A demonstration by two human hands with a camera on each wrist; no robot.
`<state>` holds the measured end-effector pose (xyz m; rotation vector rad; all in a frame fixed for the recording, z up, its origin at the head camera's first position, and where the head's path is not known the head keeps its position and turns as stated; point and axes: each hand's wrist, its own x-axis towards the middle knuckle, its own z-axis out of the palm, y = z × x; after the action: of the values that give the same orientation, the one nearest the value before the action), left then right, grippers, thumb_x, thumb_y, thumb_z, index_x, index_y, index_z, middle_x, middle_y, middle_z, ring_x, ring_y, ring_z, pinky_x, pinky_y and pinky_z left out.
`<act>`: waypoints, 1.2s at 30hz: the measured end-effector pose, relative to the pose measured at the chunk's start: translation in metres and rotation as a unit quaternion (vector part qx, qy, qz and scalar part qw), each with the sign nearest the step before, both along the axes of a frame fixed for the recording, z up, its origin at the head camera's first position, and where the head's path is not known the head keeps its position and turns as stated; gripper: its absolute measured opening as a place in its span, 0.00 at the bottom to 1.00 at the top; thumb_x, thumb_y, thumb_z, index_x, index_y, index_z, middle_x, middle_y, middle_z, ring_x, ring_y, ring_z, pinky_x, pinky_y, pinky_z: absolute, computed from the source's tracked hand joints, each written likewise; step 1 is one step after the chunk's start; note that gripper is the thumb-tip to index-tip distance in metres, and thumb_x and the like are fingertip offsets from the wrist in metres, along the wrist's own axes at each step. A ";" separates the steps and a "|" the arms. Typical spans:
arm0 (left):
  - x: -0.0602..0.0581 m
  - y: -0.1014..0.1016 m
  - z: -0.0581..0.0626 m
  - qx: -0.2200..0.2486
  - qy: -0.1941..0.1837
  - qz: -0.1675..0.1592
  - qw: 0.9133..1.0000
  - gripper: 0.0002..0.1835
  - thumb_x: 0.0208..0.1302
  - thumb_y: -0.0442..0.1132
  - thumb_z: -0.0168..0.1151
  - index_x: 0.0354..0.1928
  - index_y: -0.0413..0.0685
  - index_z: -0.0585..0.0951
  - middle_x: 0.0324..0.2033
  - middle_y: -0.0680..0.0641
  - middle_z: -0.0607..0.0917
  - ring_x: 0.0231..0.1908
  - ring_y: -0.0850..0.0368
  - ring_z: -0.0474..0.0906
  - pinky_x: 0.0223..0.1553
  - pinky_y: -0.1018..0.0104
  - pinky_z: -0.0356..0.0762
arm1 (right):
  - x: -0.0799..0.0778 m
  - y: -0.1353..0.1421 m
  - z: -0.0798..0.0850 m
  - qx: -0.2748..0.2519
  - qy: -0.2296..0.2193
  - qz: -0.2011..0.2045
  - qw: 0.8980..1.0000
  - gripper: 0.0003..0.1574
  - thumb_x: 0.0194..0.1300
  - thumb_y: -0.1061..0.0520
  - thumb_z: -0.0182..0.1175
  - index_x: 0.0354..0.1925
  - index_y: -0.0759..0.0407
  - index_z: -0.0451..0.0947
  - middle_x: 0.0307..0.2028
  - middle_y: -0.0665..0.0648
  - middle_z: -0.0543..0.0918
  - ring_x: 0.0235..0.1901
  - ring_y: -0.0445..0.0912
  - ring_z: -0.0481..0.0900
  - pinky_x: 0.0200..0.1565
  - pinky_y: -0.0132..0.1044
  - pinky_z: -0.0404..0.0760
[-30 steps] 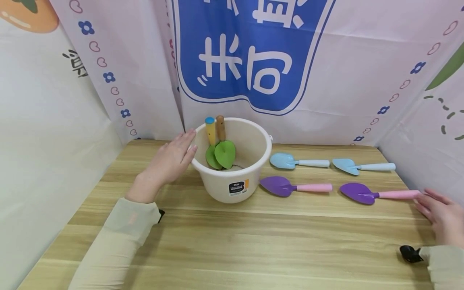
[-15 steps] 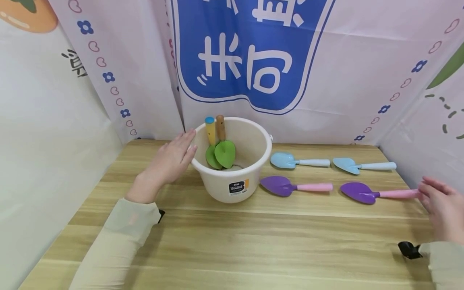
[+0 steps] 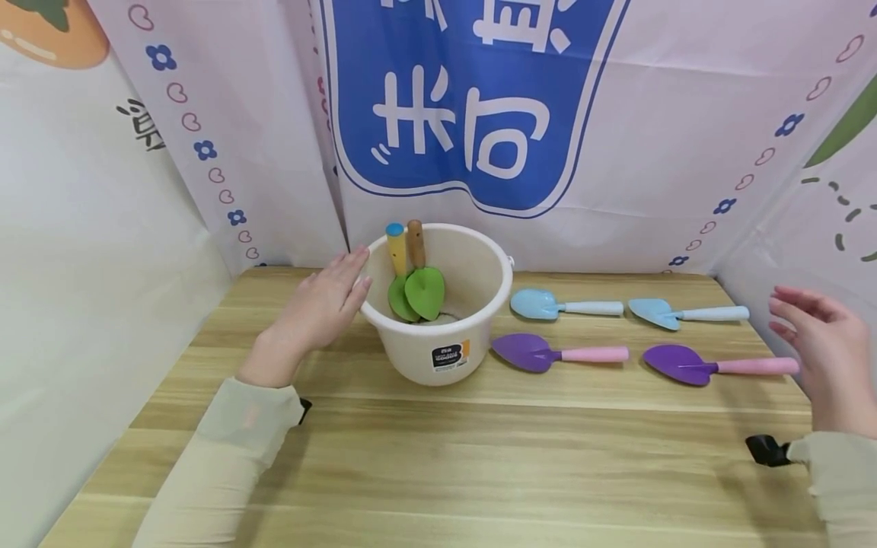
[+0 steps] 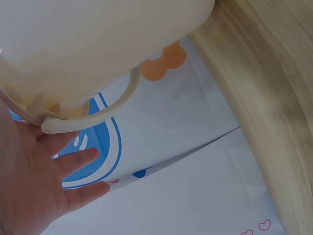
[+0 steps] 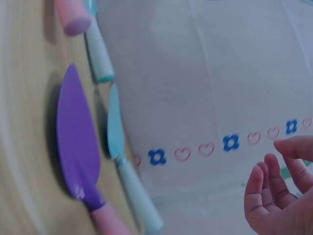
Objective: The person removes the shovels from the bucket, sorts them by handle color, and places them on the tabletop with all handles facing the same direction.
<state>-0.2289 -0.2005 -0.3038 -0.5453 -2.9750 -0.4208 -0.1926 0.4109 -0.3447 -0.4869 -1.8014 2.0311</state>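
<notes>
A cream plastic bucket [image 3: 404,354] stands on the table, and two green-bladed trowels [image 3: 425,292] lean inside it, one with a yellow handle, one with a brown handle. My left hand [image 3: 322,304] rests against the bucket's left rim with its fingers straight; the left wrist view shows it beside the bucket's handle [image 4: 93,120]. Over the table's right end, my right hand [image 3: 825,342] is raised with loosely bent fingers and holds nothing. Nearest to it are a purple trowel with a pink handle [image 3: 754,366] and a light blue trowel [image 3: 715,313].
Between the bucket and the right-hand pair lie another purple trowel [image 3: 527,352] and another light blue trowel [image 3: 537,304]. A printed cloth [image 3: 651,152] hangs along the table's back edge. The wooden table [image 3: 479,464] extends in front.
My right hand has moved up and away from the right purple trowel's pink handle, toward the back. The trowels and my left hand stay where they were.
</notes>
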 end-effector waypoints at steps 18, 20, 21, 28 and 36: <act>0.000 -0.001 -0.001 0.002 0.001 0.004 1.000 0.34 0.84 0.54 0.30 0.82 0.44 0.50 0.80 0.43 0.52 0.78 0.37 0.46 0.73 0.31 0.48 | -0.014 -0.073 0.062 0.023 0.089 0.137 0.986 0.14 0.64 0.62 0.72 0.48 0.55 0.87 0.45 0.46 0.84 0.43 0.36 0.81 0.40 0.22 0.83; -0.001 -0.001 -0.001 0.000 0.000 0.004 1.000 0.34 0.84 0.54 0.29 0.82 0.44 0.49 0.80 0.43 0.52 0.78 0.37 0.46 0.73 0.31 0.48 | -0.015 -0.081 0.066 0.029 0.095 0.154 0.983 0.14 0.64 0.62 0.71 0.49 0.56 0.87 0.45 0.46 0.84 0.43 0.37 0.81 0.40 0.22 0.83; -0.001 -0.001 -0.001 0.000 0.000 0.003 1.000 0.34 0.84 0.54 0.29 0.82 0.43 0.49 0.80 0.42 0.52 0.78 0.37 0.46 0.73 0.31 0.48 | -0.016 -0.086 0.068 0.035 0.100 0.162 0.981 0.13 0.65 0.62 0.71 0.48 0.56 0.87 0.45 0.46 0.84 0.43 0.37 0.81 0.40 0.22 0.83; -0.002 -0.001 -0.005 0.006 0.003 0.004 1.000 0.35 0.83 0.55 0.30 0.82 0.43 0.50 0.80 0.42 0.53 0.78 0.38 0.45 0.73 0.31 0.48 | -0.021 -0.120 0.076 0.093 0.135 0.225 0.960 0.10 0.69 0.64 0.66 0.48 0.57 0.86 0.44 0.49 0.84 0.40 0.39 0.81 0.40 0.22 0.82; -0.003 0.000 -0.004 0.006 0.002 0.003 1.000 0.35 0.83 0.56 0.29 0.82 0.44 0.50 0.80 0.42 0.52 0.78 0.37 0.45 0.73 0.31 0.48 | -0.028 -0.164 0.078 0.121 0.166 0.280 0.938 0.11 0.72 0.66 0.61 0.50 0.59 0.86 0.44 0.49 0.87 0.43 0.41 0.82 0.43 0.24 0.83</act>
<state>-0.2315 -0.2008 -0.3079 -0.5357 -2.9683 -0.4355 -0.2204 0.2468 -0.2671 0.4722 -2.0826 2.0130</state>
